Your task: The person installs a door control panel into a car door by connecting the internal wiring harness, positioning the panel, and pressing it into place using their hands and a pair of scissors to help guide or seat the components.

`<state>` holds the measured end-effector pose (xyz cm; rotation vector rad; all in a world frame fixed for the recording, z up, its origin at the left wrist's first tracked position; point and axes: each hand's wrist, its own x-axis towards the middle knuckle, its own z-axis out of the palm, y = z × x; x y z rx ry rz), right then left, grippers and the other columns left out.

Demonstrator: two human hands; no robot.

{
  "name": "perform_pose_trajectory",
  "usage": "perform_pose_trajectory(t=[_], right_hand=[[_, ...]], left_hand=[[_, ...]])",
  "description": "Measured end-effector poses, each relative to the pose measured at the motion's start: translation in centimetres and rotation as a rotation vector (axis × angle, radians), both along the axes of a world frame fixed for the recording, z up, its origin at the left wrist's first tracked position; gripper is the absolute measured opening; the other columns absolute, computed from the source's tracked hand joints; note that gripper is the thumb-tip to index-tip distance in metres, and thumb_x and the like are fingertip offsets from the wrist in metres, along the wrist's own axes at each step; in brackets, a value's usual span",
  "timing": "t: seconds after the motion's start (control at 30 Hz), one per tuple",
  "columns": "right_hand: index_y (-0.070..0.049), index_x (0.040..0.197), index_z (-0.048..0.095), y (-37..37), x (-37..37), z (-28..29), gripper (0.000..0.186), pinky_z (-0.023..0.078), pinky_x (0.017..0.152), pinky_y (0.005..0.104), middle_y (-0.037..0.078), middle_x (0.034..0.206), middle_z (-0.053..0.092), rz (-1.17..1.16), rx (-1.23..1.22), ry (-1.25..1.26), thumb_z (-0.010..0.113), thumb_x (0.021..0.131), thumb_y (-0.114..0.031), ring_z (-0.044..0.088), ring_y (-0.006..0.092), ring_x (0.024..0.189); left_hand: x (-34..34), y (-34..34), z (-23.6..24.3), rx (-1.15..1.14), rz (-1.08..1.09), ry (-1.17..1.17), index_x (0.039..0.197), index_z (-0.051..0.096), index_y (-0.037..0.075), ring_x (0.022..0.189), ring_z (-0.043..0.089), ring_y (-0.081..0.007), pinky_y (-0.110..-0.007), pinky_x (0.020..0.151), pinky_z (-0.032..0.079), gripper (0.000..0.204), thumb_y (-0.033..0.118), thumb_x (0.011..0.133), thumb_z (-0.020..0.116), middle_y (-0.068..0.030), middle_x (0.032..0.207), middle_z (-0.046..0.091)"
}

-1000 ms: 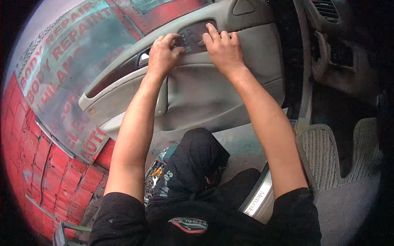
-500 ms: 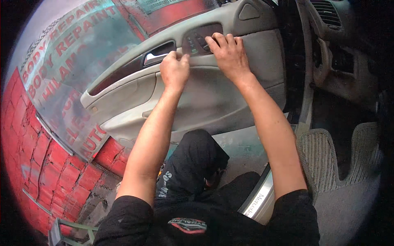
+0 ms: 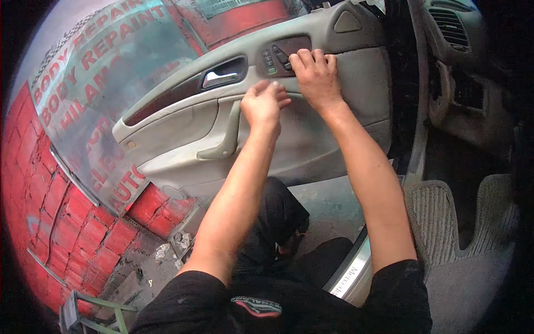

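Note:
A beige car door panel (image 3: pixel 267 136) stands open before me. Its dark wood-look trim carries a switch panel (image 3: pixel 272 58) with several buttons. My right hand (image 3: pixel 318 80) is at the right end of that switch panel, fingers bent over its edge; the fingertips are partly hidden. Lower and to the left, my left hand (image 3: pixel 263 107) is off the panel's surface with nothing in it, its fingers loosely curved and apart. Close to it are the silver inner door handle (image 3: pixel 218 78) and the beige pull handle (image 3: pixel 227 138).
On the right lie the car's sill plate (image 3: pixel 351 275), a ribbed floor mat (image 3: pixel 436 214) and the dashboard vent (image 3: pixel 449 28). To the left, a red brick wall (image 3: pixel 67 222) bears a large printed banner (image 3: pixel 103 72). A green metal frame (image 3: pixel 103 312) is at the lower left.
My left hand has moved right and down from beside the door handle, and its fingers have loosened. The buttons and pull handle now show. My right hand stays at the switch panel.

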<state>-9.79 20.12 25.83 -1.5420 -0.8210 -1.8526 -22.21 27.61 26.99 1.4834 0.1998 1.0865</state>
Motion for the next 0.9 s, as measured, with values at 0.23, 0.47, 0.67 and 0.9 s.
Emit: perform_pose_trajectory(t=[0.23,0.47,0.67,0.9], right_hand=[[-0.016,0.097,0.064,0.3,0.0,-0.3,0.019,0.043,0.077,0.0416,-0.001,0.096,0.057,0.032,-0.006,0.013,0.066,0.078,-0.023,0.055,0.0208,0.093],[-0.015,0.104,0.065,-0.4,-0.8,0.2,0.026,0.043,0.083,0.0416,0.000,0.103,0.060,0.129,-0.092,0.041,0.066,0.078,-0.021,0.057,0.0230,0.098],[-0.015,0.116,0.065,-3.0,-1.0,0.3,0.028,0.043,0.090,0.0453,0.005,0.114,0.061,0.062,-0.240,0.171,0.064,0.088,-0.021,0.056,0.0279,0.107],[-0.016,0.126,0.063,-3.6,-3.8,4.2,0.046,0.046,0.093,0.0458,0.007,0.125,0.059,0.046,-0.453,0.090,0.067,0.081,-0.008,0.055,0.0306,0.115]], left_hand=[[0.3,-1.6,-0.8,-0.256,-0.541,-0.147,0.154,0.025,0.010,0.109,0.057,-0.0225,-0.046,0.099,0.043,0.063,0.014,0.099,0.056,-0.0104,0.122,0.061],[-1.1,-0.7,-1.9,-0.373,-0.697,-0.201,0.159,-0.001,0.029,0.116,0.054,-0.0229,-0.053,0.105,0.036,0.083,0.014,0.098,0.053,-0.0128,0.138,0.054],[-0.4,-0.7,-2.9,-0.356,-0.868,-0.200,0.160,-0.004,0.022,0.117,0.054,-0.0241,-0.052,0.101,0.038,0.095,0.012,0.092,0.061,-0.0141,0.143,0.051],[-0.8,1.1,-3.5,-0.281,-0.864,-0.232,0.160,-0.004,0.013,0.122,0.054,-0.0276,-0.047,0.101,0.041,0.094,0.007,0.091,0.060,-0.0196,0.144,0.050]])
